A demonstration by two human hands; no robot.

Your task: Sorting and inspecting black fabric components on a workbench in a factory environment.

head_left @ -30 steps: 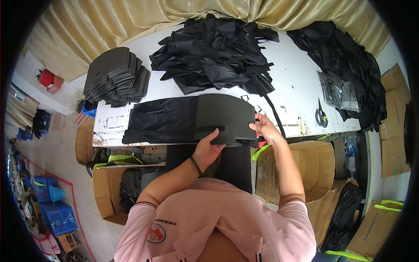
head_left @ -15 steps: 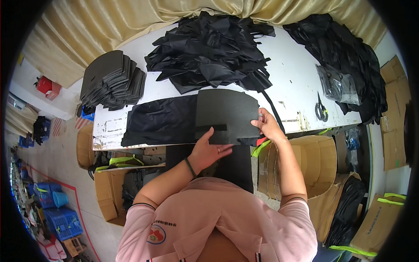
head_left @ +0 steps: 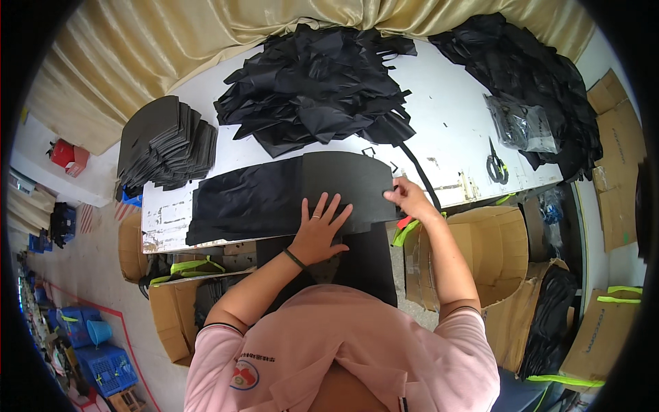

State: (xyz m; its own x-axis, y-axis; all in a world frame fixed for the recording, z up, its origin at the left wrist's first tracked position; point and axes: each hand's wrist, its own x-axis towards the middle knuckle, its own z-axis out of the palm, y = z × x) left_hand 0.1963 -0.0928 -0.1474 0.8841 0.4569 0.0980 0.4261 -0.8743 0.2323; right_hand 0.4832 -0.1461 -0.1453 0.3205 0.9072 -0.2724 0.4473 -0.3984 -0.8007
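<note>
A dark grey foam-like panel [head_left: 349,180] with a curved top edge lies over the right end of a black fabric piece [head_left: 247,194] at the table's near edge. My left hand [head_left: 319,230] rests palm down on the panel's lower left part, fingers spread. At the panel's right edge, my right hand [head_left: 410,198] pinches it between thumb and fingers. A black strap [head_left: 420,168] runs past the right hand toward a heap of black fabric pieces [head_left: 322,86] farther back.
A stack of grey panels [head_left: 161,141] stands at the table's left end. Scissors [head_left: 495,165] and a clear plastic bag [head_left: 522,125] lie to the right, beside another black fabric pile [head_left: 528,75]. Open cardboard boxes [head_left: 491,240] stand below the table's front edge.
The panel has come down flat over the fabric, and the dark strip on its lower part is now out of sight. My left hand has moved from its near edge onto its top.
</note>
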